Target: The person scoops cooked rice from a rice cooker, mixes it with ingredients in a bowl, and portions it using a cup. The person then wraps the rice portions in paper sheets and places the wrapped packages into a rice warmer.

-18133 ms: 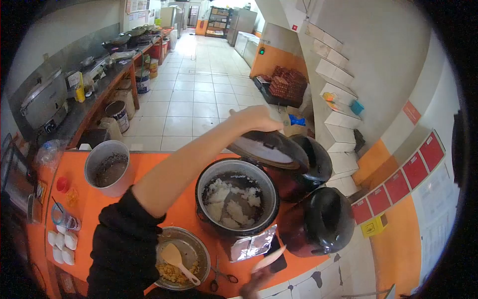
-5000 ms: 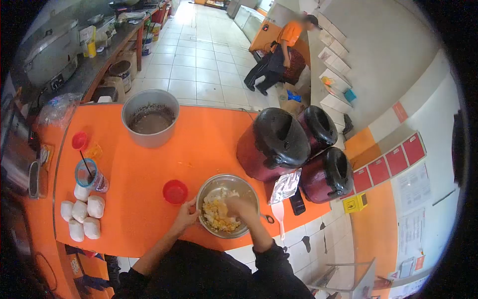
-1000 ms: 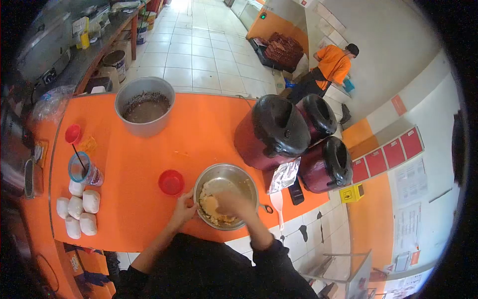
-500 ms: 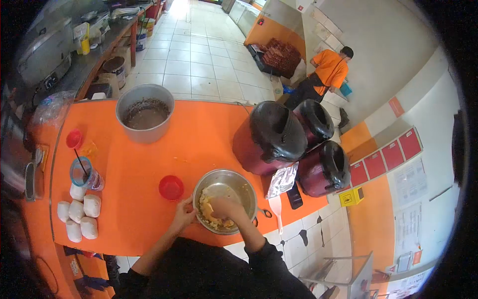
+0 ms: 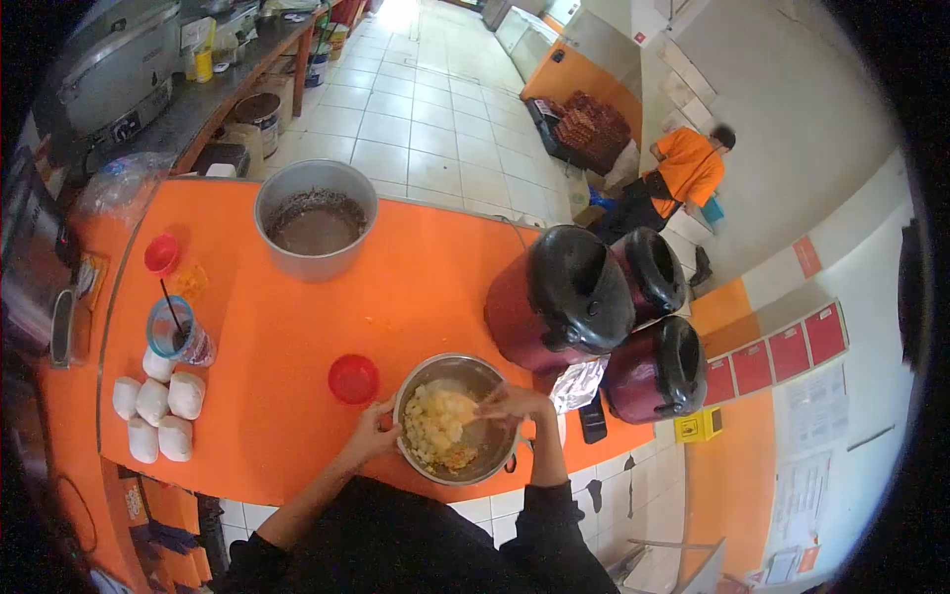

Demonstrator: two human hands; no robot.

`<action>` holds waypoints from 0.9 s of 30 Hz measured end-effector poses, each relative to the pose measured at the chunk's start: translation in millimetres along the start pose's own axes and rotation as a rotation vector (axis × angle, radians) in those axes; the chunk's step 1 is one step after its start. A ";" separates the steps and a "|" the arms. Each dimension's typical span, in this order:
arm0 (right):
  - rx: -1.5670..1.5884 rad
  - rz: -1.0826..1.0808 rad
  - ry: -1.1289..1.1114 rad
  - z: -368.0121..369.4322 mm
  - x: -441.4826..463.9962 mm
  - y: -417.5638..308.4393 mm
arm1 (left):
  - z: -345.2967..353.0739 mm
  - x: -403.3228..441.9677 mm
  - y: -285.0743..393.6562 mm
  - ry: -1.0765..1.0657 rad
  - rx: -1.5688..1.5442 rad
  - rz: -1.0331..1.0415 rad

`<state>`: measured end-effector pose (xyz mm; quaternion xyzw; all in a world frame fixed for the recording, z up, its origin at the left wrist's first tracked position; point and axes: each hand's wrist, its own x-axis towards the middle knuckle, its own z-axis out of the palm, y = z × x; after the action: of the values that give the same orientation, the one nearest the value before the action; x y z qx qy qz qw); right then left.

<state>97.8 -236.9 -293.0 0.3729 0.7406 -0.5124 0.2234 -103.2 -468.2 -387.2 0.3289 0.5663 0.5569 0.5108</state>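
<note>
A steel mixing bowl (image 5: 498, 453) stands near the front edge of the orange table, holding pale yellow, lumpy food (image 5: 432, 421) with a browner patch low in it. My left hand (image 5: 372, 436) is closed on the bowl's left rim. Over the bowl's right side, my right hand (image 5: 510, 404) is closed on a flat, yellowish, scraper-like piece (image 5: 459, 406) that reaches into the food; its exact kind is unclear. Just left of the bowl sits a small red bowl (image 5: 353, 379). Scissors handles (image 5: 512, 462) show partly beside the bowl's right rim.
A large metal pot (image 5: 315, 259) stands at the back. Three dark red lidded containers (image 5: 524, 322) crowd the right, near foil (image 5: 579, 384) and a phone (image 5: 594, 421). Several white wrapped balls (image 5: 152, 404) and a cup with straw (image 5: 183, 337) stand left. Beyond is a person in orange (image 5: 690, 170).
My right hand has moved from inside the bowl up and right to over its right side, uncovering more food. My left hand stays at the rim. The camera view has shifted slightly.
</note>
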 end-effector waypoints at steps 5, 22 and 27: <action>-0.346 -0.072 -0.266 -18.1 52.4 -59.4 | -4.5 -3.4 18.1 -0.001 0.025 -0.060; -0.776 -0.288 0.216 131.3 -60.8 -43.4 | -2.6 8.8 -18.5 -0.019 -0.005 0.169; -0.844 -0.407 0.327 150.4 -41.1 -40.8 | 5.0 -4.3 28.7 0.007 -0.161 -0.059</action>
<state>83.8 -397.4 -296.0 0.1735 0.9665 -0.1360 0.1313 -103.0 -466.1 -357.8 0.2680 0.5310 0.5865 0.5497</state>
